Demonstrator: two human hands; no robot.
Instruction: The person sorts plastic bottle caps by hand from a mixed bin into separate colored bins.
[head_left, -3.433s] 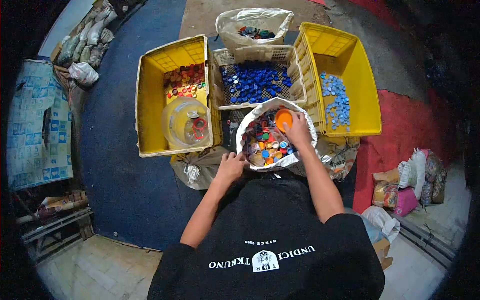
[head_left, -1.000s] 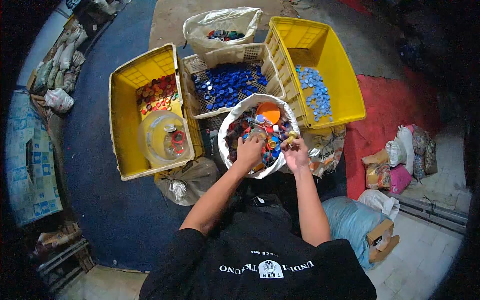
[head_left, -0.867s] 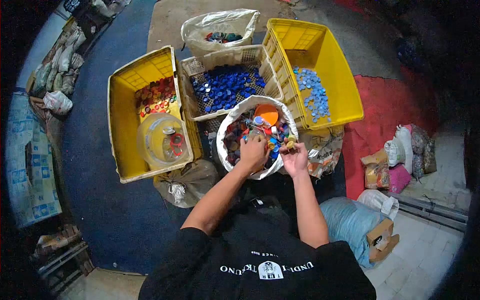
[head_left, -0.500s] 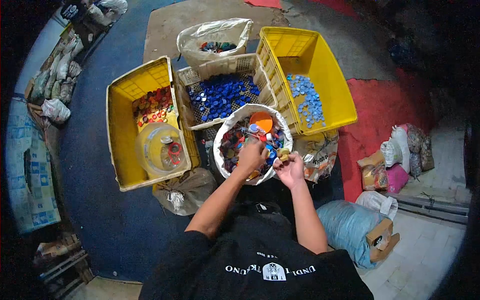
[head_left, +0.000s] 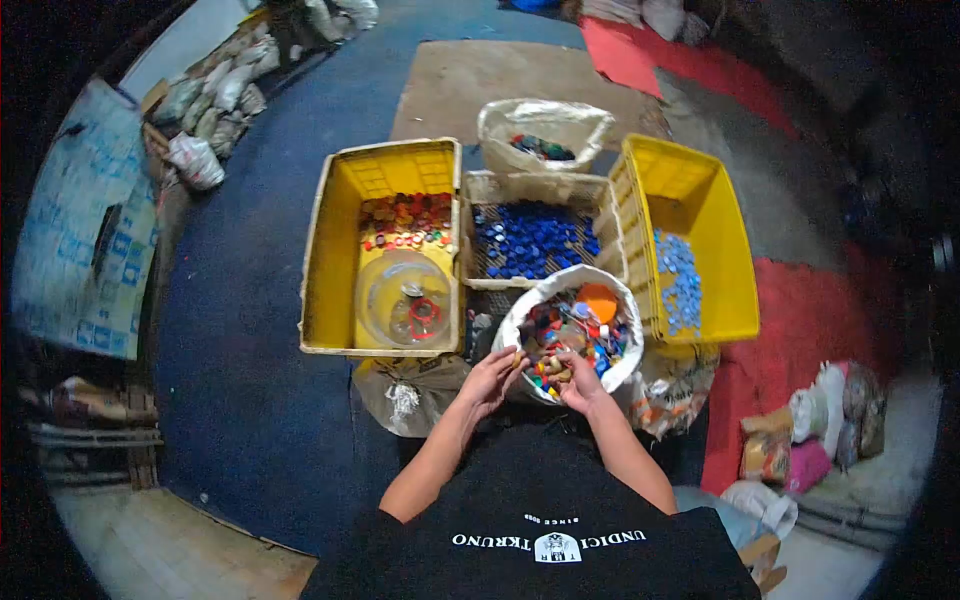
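A white sack (head_left: 512,322) full of mixed coloured caps stands open in front of the body, with an orange piece (head_left: 598,302) on the caps. At its left front rim, my left hand (head_left: 490,378) has its fingers closed on a yellowish cap (head_left: 518,359). My right hand (head_left: 580,382) is over the front of the sack, fingers curled round yellowish caps (head_left: 556,372). Behind the sack is a white crate (head_left: 543,182) of dark blue caps (head_left: 535,240).
A yellow bin (head_left: 330,250) at left holds red and orange caps and a clear round container (head_left: 375,300). The right yellow bin (head_left: 725,250) holds light blue caps. Another white sack (head_left: 500,125) stands behind the crate. Filled bags lie along both sides.
The view has turned, so the bins appear shifted right. My left hand has moved out of the sack's middle to its left front rim. My right hand stays near the front rim with yellowish caps.
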